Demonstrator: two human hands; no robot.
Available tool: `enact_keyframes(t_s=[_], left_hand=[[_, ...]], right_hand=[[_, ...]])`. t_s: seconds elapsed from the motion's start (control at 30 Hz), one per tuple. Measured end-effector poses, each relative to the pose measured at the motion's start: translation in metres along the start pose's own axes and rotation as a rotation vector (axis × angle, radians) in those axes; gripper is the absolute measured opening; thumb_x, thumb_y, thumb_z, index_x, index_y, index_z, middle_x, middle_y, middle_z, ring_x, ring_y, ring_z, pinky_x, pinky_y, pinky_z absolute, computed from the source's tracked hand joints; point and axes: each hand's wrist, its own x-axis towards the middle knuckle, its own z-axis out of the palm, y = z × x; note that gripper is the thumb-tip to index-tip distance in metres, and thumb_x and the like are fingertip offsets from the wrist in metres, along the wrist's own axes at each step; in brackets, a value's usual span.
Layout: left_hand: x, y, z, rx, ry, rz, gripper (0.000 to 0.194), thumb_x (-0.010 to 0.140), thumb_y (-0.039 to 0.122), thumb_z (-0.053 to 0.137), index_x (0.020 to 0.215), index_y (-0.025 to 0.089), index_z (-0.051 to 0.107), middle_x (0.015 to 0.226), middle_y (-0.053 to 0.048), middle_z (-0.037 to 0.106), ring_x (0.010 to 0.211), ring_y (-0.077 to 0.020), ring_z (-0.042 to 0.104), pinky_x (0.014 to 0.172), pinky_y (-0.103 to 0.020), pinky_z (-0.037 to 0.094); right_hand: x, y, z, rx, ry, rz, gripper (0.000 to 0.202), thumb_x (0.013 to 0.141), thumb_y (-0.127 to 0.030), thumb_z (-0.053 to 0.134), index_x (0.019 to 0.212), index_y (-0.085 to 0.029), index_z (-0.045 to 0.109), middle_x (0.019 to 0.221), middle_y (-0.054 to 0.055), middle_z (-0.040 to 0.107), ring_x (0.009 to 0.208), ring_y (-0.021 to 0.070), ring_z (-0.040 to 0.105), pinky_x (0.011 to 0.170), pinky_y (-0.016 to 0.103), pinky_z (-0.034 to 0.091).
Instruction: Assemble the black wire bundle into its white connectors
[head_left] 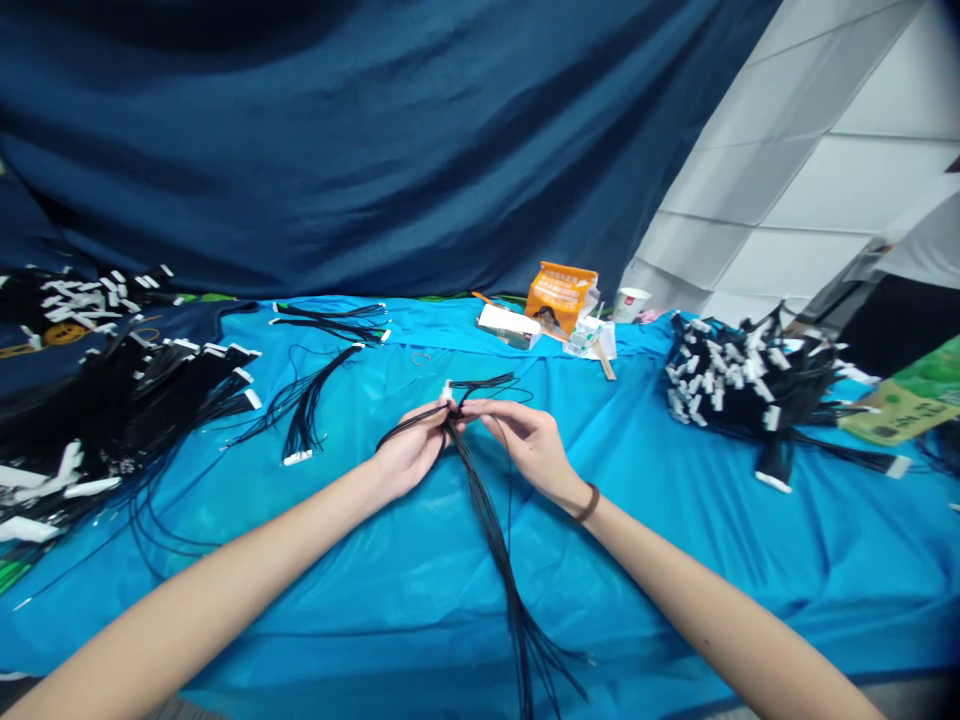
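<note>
A bundle of thin black wires (491, 520) hangs down from between my two hands, its loose ends fanned out near the table's front. My left hand (411, 450) is closed on the top of the bundle, where a small white connector (448, 390) sticks up past the fingertips. A loop of wire curves over that hand. Fingers of my right hand (529, 440) pinch the same wires from the other side, close to the left fingertips. A short tuft of wires (487, 381) points right above my right hand.
Blue cloth (360, 560) covers the table. Piles of black wires with white connectors lie left (180, 380) and right (720, 370). Smaller bundles (304, 410) rest at the centre left. An orange bag (559, 295), a white box (508, 325) and a paper cup (630, 304) stand behind.
</note>
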Motion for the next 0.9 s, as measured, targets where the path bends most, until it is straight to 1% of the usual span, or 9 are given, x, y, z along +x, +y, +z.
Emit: enact_keyframes(t_s=[0.1,0.27,0.37,0.47,0.57,0.7,0.77,0.83,0.9], left_hand=[[0.001,0.0,-0.001,0.017,0.004,0.016,0.017,0.078,0.006,0.048,0.07,0.01,0.063,0.074,-0.006,0.064,0.073,-0.0129,0.06,0.067,-0.023,0.047],[0.0,0.001,0.0,0.036,-0.007,0.041,0.014,0.078,0.008,0.049,0.072,0.01,0.062,0.08,-0.008,0.065,0.08,-0.0157,0.061,0.068,-0.023,0.046],[-0.002,0.002,0.001,0.033,0.001,0.024,0.013,0.077,0.007,0.05,0.072,0.01,0.061,0.078,-0.007,0.065,0.081,-0.0168,0.062,0.063,-0.022,0.045],[-0.001,0.002,0.001,0.041,0.012,-0.014,0.016,0.078,0.006,0.048,0.071,0.01,0.061,0.076,-0.007,0.065,0.078,-0.0165,0.063,0.06,-0.022,0.044],[0.0,0.002,-0.001,0.064,0.048,-0.038,0.019,0.08,0.005,0.045,0.07,0.01,0.06,0.075,-0.008,0.065,0.073,-0.0142,0.063,0.061,-0.021,0.045],[-0.001,0.002,-0.001,0.108,0.053,-0.047,0.019,0.08,0.006,0.046,0.069,0.01,0.06,0.077,-0.008,0.066,0.076,-0.0141,0.063,0.065,-0.021,0.046],[-0.004,0.002,0.0,0.129,0.033,-0.077,0.017,0.08,0.008,0.047,0.069,0.01,0.06,0.079,-0.009,0.066,0.078,-0.015,0.063,0.066,-0.021,0.046],[-0.007,0.002,0.002,0.142,0.022,-0.119,0.017,0.08,0.009,0.048,0.069,0.01,0.06,0.078,-0.009,0.066,0.078,-0.0156,0.063,0.068,-0.023,0.046],[-0.008,0.002,0.004,0.143,0.023,-0.146,0.017,0.08,0.009,0.047,0.068,0.01,0.06,0.077,-0.009,0.066,0.077,-0.0157,0.063,0.069,-0.023,0.046]], right_hand=[[0.0,-0.003,-0.001,0.174,0.059,0.136,0.016,0.082,-0.029,0.055,0.091,-0.022,0.066,0.095,0.004,0.067,0.092,0.0183,0.061,0.085,0.035,0.049],[0.005,-0.005,-0.004,0.484,0.158,0.249,0.017,0.078,-0.034,0.061,0.087,-0.021,0.067,0.086,0.003,0.068,0.087,0.018,0.063,0.086,0.037,0.049],[0.006,-0.006,-0.006,0.527,0.172,0.269,0.017,0.075,-0.034,0.064,0.086,-0.021,0.068,0.083,0.003,0.068,0.085,0.0173,0.063,0.086,0.037,0.049],[0.006,-0.009,-0.012,0.474,0.137,0.224,0.017,0.077,-0.032,0.063,0.089,-0.023,0.068,0.088,0.003,0.067,0.089,0.0173,0.061,0.087,0.037,0.048],[0.005,-0.014,-0.023,0.333,-0.058,0.135,0.013,0.075,-0.025,0.065,0.088,-0.023,0.069,0.092,0.004,0.066,0.092,0.0186,0.059,0.085,0.036,0.047],[0.008,-0.021,-0.034,0.296,-0.562,0.116,0.01,0.07,-0.019,0.069,0.079,-0.019,0.071,0.081,0.006,0.066,0.085,0.0197,0.061,0.083,0.037,0.046],[0.01,-0.022,-0.036,0.329,-0.739,0.132,0.007,0.07,-0.02,0.07,0.076,-0.017,0.071,0.076,0.006,0.067,0.083,0.0191,0.061,0.087,0.039,0.043],[0.01,-0.022,-0.037,0.384,-0.816,0.137,0.007,0.069,-0.021,0.07,0.074,-0.016,0.071,0.073,0.006,0.067,0.08,0.0181,0.061,0.091,0.041,0.04],[0.009,-0.02,-0.04,0.47,-0.793,0.114,0.007,0.068,-0.023,0.072,0.072,-0.018,0.071,0.069,0.005,0.065,0.075,0.0166,0.061,0.092,0.043,0.038]])
